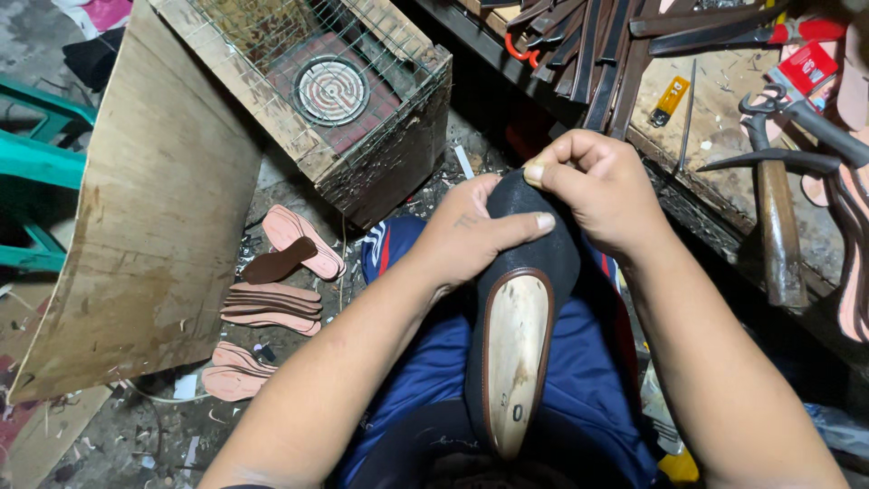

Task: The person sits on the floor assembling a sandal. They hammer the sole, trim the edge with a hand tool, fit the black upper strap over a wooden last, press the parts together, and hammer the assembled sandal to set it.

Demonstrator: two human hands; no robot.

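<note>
A black shoe upper [543, 263] stretched over a wooden last [514, 349] rests on my lap, toe pointing away from me. My left hand [471, 231] grips the left side of the toe, thumb pressed across the black material. My right hand [593, 186] pinches the material at the toe tip from the right. A brown trim runs round the opening where the pale wood shows.
A wooden crate with wire mesh and a coil heater [331, 89] stands ahead. A plywood board [154, 199] leans at left. Pink insoles [294, 237] lie stacked on the littered floor. A workbench at right holds a hammer [780, 226], pincers [797, 113] and leather strips [588, 45].
</note>
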